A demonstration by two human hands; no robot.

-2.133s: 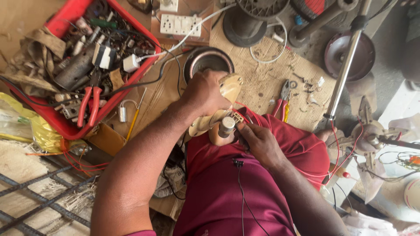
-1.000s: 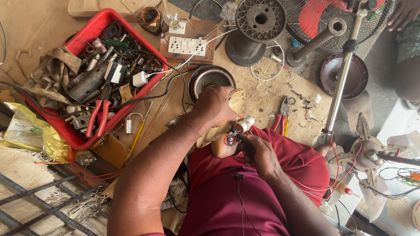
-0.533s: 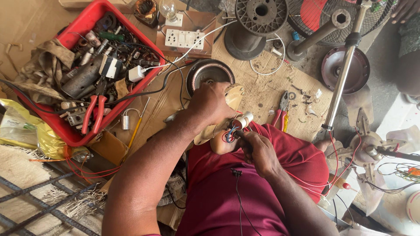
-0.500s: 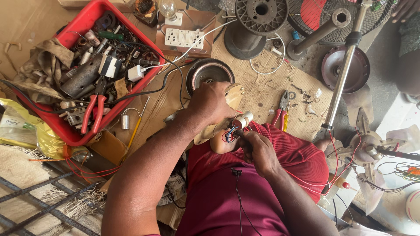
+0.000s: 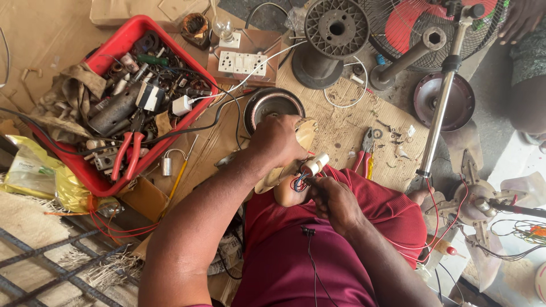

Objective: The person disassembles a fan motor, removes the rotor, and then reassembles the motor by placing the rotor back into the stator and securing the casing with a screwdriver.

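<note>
Over a maroon-clad lap (image 5: 296,267) at the near edge of a cluttered plywood board (image 5: 347,122), a person works on a small beige housing (image 5: 287,173) with both bare hands. The left hand (image 5: 277,139) lies over the top of the housing, its grip curled shut around the body. The right hand (image 5: 335,202) sits just below, fingers pinched together on a bunch of red and blue wires (image 5: 298,183) that come out of the housing beside a small white cylinder (image 5: 316,164). The housing rests against the knee, touching both hands.

At the board's far left corner stands a red plastic crate (image 5: 122,42) heaped with metal parts, rags and red-handled pliers (image 5: 128,153). Near it, toward the far edge, sit a white socket strip (image 5: 243,62) and a clear bulb (image 5: 223,25). A round dark motor cover (image 5: 272,104) lies just beyond the left hand. Small red-handled pliers (image 5: 364,153) lie near the right hand among loose screws. At the far right, a grey fan base (image 5: 333,28), a wire fan guard with red blades (image 5: 409,28) and a chrome pole (image 5: 443,99) crowd together. Another person's hand (image 5: 520,20) shows in the top right corner.
</note>
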